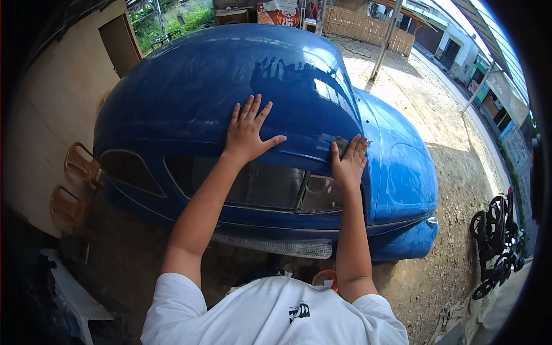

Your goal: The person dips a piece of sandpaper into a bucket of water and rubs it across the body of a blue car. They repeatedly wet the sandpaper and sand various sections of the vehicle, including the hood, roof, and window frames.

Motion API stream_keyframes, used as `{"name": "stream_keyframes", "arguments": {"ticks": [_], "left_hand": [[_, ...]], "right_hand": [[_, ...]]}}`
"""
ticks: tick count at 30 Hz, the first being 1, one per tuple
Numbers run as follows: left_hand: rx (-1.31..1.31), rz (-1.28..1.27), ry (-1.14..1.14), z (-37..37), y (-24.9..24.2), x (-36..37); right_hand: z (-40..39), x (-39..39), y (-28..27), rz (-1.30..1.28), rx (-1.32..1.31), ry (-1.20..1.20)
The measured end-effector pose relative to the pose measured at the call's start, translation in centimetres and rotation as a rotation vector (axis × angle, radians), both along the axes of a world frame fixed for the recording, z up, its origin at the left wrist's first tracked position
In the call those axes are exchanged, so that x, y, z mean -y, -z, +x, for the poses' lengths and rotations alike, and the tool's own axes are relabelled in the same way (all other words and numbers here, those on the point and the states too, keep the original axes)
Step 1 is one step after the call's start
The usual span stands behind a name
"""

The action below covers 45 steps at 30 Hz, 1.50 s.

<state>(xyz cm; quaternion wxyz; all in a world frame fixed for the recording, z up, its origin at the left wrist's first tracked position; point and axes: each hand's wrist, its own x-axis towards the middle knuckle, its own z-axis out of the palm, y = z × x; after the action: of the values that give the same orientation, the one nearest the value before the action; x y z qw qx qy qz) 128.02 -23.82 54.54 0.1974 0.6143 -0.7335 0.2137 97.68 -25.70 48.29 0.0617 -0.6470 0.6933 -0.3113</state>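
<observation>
Our left hand (247,137): grip spread on car roof (184,86) | Our right hand (349,167): dark pad (342,145) beside thumb, near roof's front edge | Pinch: we can't tell

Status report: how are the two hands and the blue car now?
Left hand spread on blue car roof. Right hand near roof's edge, with dark pad. Nothing seen blocking either.

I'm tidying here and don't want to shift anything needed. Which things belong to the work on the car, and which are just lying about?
Likely the job:
blue car, left hand on its roof
small dark piece at the right hand
red container, perhaps

Likely lying about:
brown chairs by the wall
black two-wheeler at right
</observation>
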Motion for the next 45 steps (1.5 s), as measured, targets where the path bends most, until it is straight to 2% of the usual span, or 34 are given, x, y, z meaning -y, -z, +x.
{"name": "stream_keyframes", "arguments": {"ticks": [4,7,10,13,16,21,24,27,30,33,37,40,45], "left_hand": [[0.029,-0.044,-0.143,5.2,-1.4,0.0],[-0.053,-0.069,-0.174,6.4,-1.0,0.7],[-0.063,-0.046,-0.192,5.8,-0.7,0.5],[-0.062,-0.049,-0.182,6.0,-1.0,0.7],[-0.058,-0.063,-0.189,6.1,-0.7,0.5],[-0.049,-0.073,-0.203,5.8,-0.7,0.7],[-0.060,-0.086,-0.188,5.8,-0.7,0.8],[-0.072,-0.083,-0.193,5.9,-0.7,0.8],[-0.073,-0.102,-0.185,6.1,-0.6,0.8],[-0.087,-0.117,-0.143,6.4,-0.6,0.8],[-0.111,-0.138,-0.126,6.4,0.0,0.5],[-0.129,-0.153,-0.130,6.3,-0.3,0.8],[-0.133,-0.175,-0.104,6.5,-0.2,0.9]], "right_hand": [[2.1,0.0,-0.4,0.004,-0.017,0.044],[9.2,-1.7,-2.1,-0.182,-0.182,-0.126],[14.0,-2.4,-2.7,-0.303,-0.201,-0.232],[13.6,-1.9,-2.8,-0.310,-0.187,-0.325],[10.2,-1.2,-2.3,-0.226,-0.187,-0.257],[5.4,-1.1,-0.9,-0.115,-0.030,-0.032],[8.0,-1.1,-1.0,-0.127,-0.043,0.030],[14.1,-2.5,-2.7,-0.224,-0.217,-0.184],[17.8,-2.6,-3.3,-0.263,-0.248,-0.205],[16.1,-2.3,-2.9,-0.255,-0.211,-0.301],[13.1,-2.3,-3.3,-0.117,-0.144,-0.178],[15.2,-1.8,-3.6,-0.137,-0.199,-0.084],[18.5,0.5,-5.2,-0.181,-0.213,-0.152]]}}
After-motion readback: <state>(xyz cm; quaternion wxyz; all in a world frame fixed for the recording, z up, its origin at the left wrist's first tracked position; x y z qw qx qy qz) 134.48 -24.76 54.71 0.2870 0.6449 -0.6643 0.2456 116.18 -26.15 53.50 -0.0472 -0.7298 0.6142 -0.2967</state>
